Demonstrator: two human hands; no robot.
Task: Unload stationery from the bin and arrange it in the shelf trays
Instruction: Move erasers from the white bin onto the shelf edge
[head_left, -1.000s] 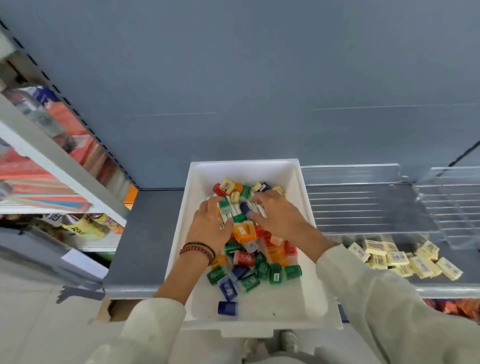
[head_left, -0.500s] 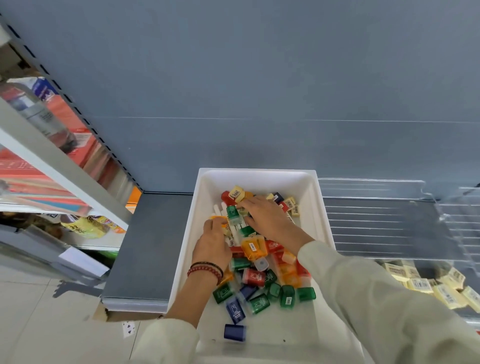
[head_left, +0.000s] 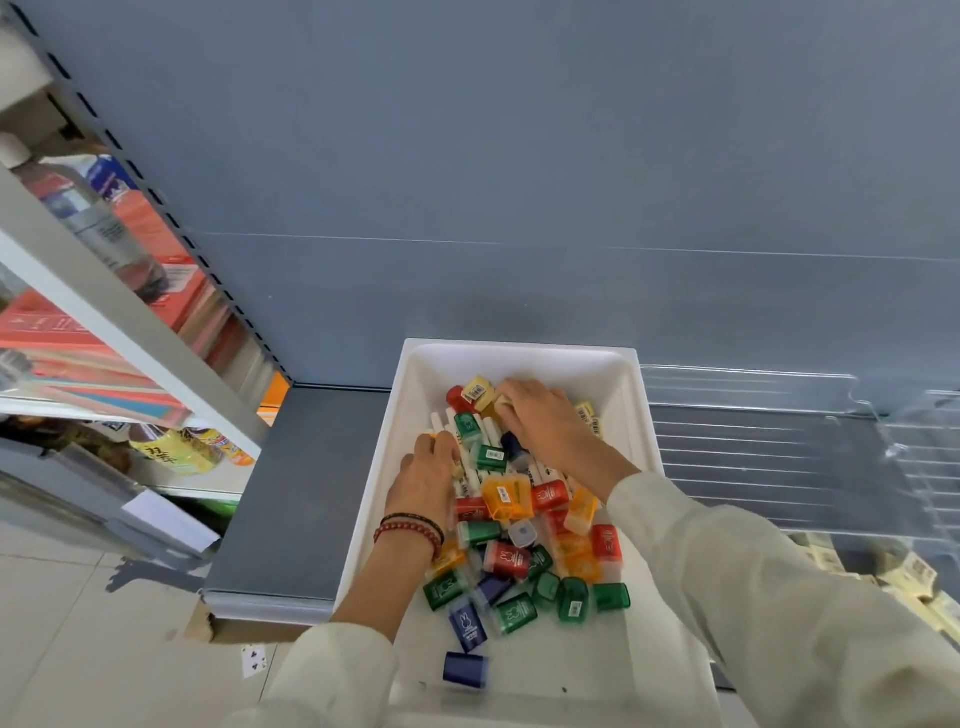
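Step in hand: unloading, at the picking stage. Nothing has been lifted out of the white bin (head_left: 519, 357), which sits on the grey shelf (head_left: 311, 493) against the back panel. Both hands are down inside it.

Contents: a heap of coloured boxes (head_left: 506, 558), red, green, orange and blue, probably sharpeners, spread from the bin's middle toward its front edge. One blue box (head_left: 465, 670) lies apart, near the front edge. White pens (head_left: 436, 421) lie under and among the heap, toward the far-left corner.

Left grip (head_left: 428, 480): by the bin's left wall, fingers curled down round the near ends of the white pens. It reads as clenched on that bundle, though the far side of the hold is hidden. Beaded bracelets are on the wrist.

Right grip (head_left: 545, 421): reaching across to the far end of the heap, fingers bent, tips down beside a labelled yellow block (head_left: 478, 392). Whether it pinches something or only touches, I cannot tell.

Destination: clear trays (head_left: 779, 457) just right of the bin on the same shelf, mostly bare. Pale packets (head_left: 914, 571) lie in one by the right front.

Next move, as judged: free the pens from the boxes lying over them, gather them parallel, lift them clear of the rim and carry them right to a tray. Risk: loose boxes dragged up and spilled.
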